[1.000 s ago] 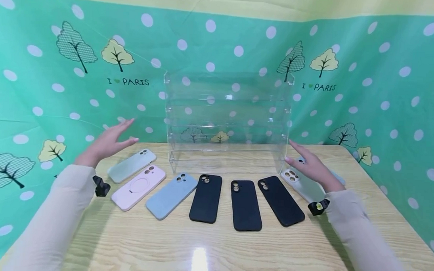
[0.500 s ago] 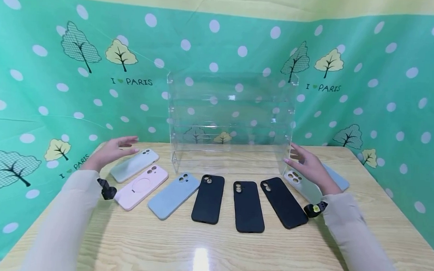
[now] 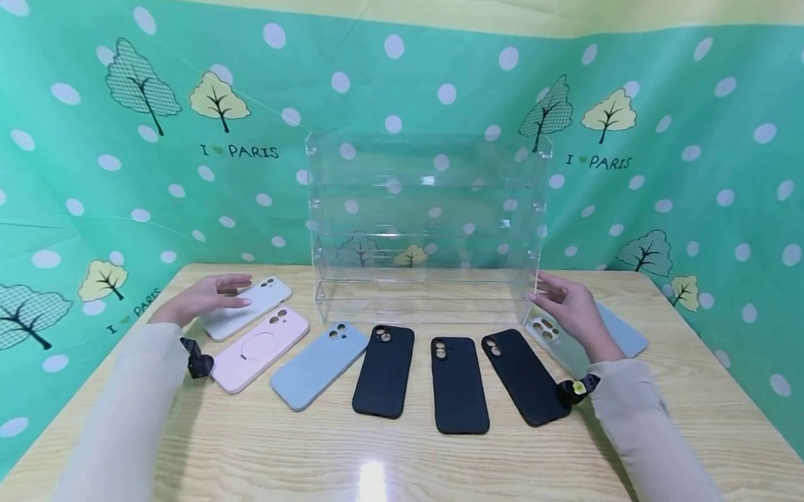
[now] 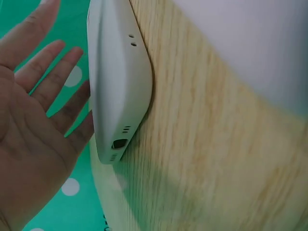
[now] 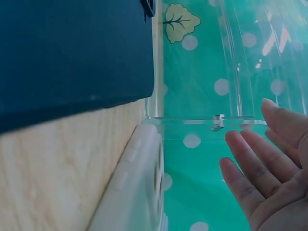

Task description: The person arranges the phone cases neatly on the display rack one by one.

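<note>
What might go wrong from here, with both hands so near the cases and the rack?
The right hand is close to the side of the clear rack; a small sideways move might nudge it, and its see-through edges are easy to misjudge.

The left hand is by the white phone case, with the pink phone case right alongside, so a careless pickup could knock the pink one.

1. My sleeves (image 3: pixel 132 411): plain, pale beige.
2. Before me: two whitish phone cases (image 3: pixel 264 297), one pink case (image 3: pixel 245 356) with a ring outline, two light-blue cases (image 3: pixel 316 367), three black cases (image 3: pixel 459 392).
3. My tabletop (image 3: pixel 285 463): pale, grained wood.
4. Cloth (image 3: pixel 464 66): green, pale-dotted, tree-printed, yellow along the top.
</note>
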A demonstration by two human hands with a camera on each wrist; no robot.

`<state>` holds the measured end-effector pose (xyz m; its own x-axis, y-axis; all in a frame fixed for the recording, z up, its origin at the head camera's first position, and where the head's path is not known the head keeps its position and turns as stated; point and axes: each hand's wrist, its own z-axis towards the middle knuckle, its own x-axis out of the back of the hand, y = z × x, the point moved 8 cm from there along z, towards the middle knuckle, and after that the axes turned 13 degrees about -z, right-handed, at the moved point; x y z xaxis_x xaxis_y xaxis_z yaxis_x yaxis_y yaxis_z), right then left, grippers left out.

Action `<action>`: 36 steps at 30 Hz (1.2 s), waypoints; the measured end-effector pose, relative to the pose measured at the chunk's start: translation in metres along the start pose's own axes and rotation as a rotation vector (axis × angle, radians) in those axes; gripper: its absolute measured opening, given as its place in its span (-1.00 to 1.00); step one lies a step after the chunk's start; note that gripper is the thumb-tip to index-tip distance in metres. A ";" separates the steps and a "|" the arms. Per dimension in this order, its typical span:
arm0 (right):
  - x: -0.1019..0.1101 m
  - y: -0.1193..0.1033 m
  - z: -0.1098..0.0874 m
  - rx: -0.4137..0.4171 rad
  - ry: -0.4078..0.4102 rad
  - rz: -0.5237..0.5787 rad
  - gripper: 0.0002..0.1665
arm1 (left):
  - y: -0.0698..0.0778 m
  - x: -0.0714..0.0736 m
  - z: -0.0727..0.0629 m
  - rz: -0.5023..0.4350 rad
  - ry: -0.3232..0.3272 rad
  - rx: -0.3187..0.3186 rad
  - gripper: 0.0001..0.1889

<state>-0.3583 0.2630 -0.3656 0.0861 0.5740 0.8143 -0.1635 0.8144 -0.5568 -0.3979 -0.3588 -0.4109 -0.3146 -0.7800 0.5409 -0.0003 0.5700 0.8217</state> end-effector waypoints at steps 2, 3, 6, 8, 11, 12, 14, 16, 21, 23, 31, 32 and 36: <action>-0.001 0.002 -0.001 -0.019 0.003 0.003 -0.32 | -0.001 0.001 0.000 -0.032 -0.008 -0.001 -0.17; -0.002 0.003 -0.001 -0.028 0.004 0.009 -0.33 | -0.003 0.001 0.000 -0.038 -0.013 -0.001 -0.17; -0.004 0.005 -0.001 -0.060 0.003 0.036 -0.34 | -0.004 0.001 0.000 -0.061 -0.021 0.005 -0.15; -0.006 0.005 0.000 -0.072 0.005 0.049 -0.36 | -0.005 0.001 0.000 -0.061 -0.027 0.010 -0.14; -0.008 0.006 0.001 -0.087 0.010 0.063 -0.38 | -0.007 0.002 -0.001 -0.054 -0.024 0.018 -0.14; -0.009 0.006 0.001 -0.089 0.012 0.065 -0.38 | -0.007 0.002 -0.001 -0.050 -0.024 0.018 -0.14; -0.008 0.006 0.001 -0.089 0.015 0.066 -0.38 | -0.006 0.002 -0.001 -0.036 -0.024 0.011 -0.13; -0.008 0.007 0.001 -0.084 0.015 0.069 -0.37 | -0.006 0.001 -0.002 -0.027 -0.027 0.013 -0.12; -0.006 0.010 -0.002 -0.076 0.006 0.057 -0.35 | -0.005 -0.002 -0.004 0.004 -0.044 0.022 -0.06; -0.006 0.011 -0.002 -0.085 0.003 0.052 -0.36 | -0.006 -0.004 -0.004 0.010 -0.043 0.024 -0.05; -0.006 0.012 0.000 -0.100 0.000 0.044 -0.37 | -0.009 -0.004 -0.003 0.051 -0.039 0.046 -0.04; -0.007 0.012 0.000 -0.102 -0.003 0.041 -0.37 | -0.009 -0.005 -0.003 0.063 -0.039 0.049 -0.04; -0.007 0.013 0.001 -0.113 -0.011 0.044 -0.35 | -0.005 -0.005 -0.002 0.118 -0.033 0.039 -0.04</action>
<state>-0.3618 0.2696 -0.3789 0.0703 0.6086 0.7904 -0.0554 0.7935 -0.6061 -0.3949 -0.3579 -0.4174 -0.3461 -0.6981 0.6268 0.0024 0.6674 0.7447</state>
